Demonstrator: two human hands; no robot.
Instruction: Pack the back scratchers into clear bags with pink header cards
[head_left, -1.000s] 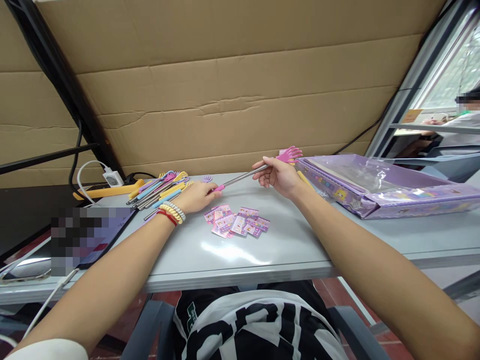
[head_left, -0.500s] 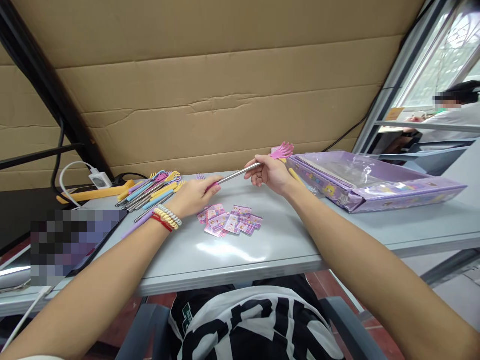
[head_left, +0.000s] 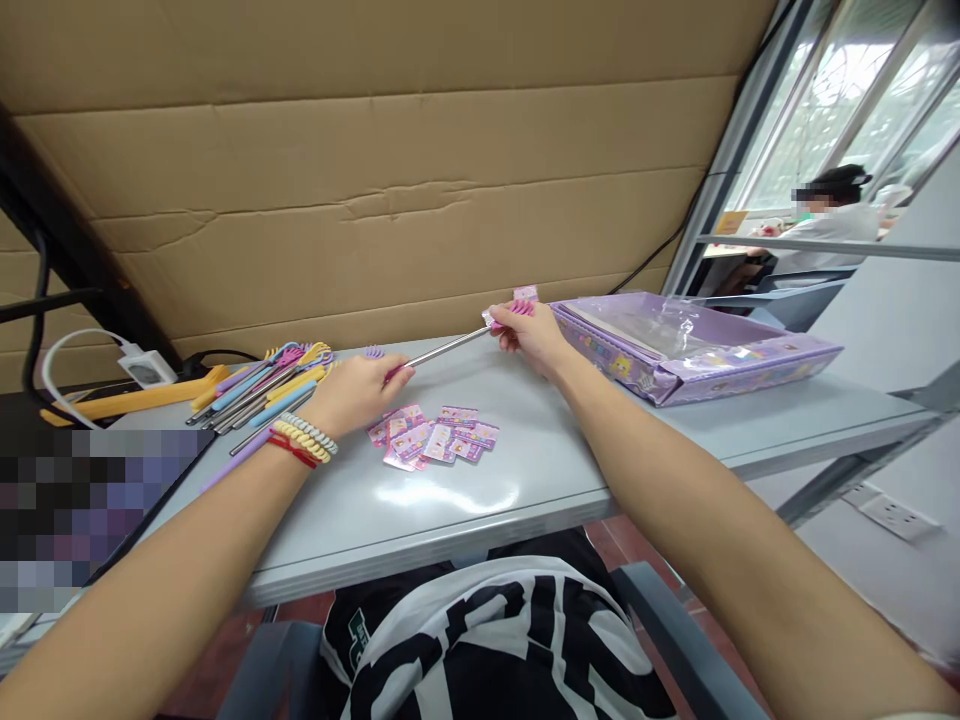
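A pink back scratcher (head_left: 450, 346) with a thin metal rod stretches between my hands above the table. My left hand (head_left: 360, 388) is closed round its handle end. At the other end, my right hand (head_left: 529, 332) grips the pink claw-shaped head, which is partly covered by the fingers. A small pink card (head_left: 526, 293) shows just behind that hand. Below the rod, several pink and purple printed cards (head_left: 435, 436) lie overlapping on the table. To the left of my left hand rests a pile of back scratchers (head_left: 262, 385) in yellow, blue, pink and purple.
A purple box (head_left: 675, 350) with clear plastic stands at the right on the grey table (head_left: 540, 470). At the left are a blurred-out screen (head_left: 105, 500), a white charger (head_left: 147, 367) and cables. Cardboard (head_left: 390, 200) walls the back. A person (head_left: 832, 220) sits beyond the frame at right.
My right hand has slid along the rod to the pink head and now covers part of it. My left hand keeps its hold on the handle. The whole view has shifted to the right.
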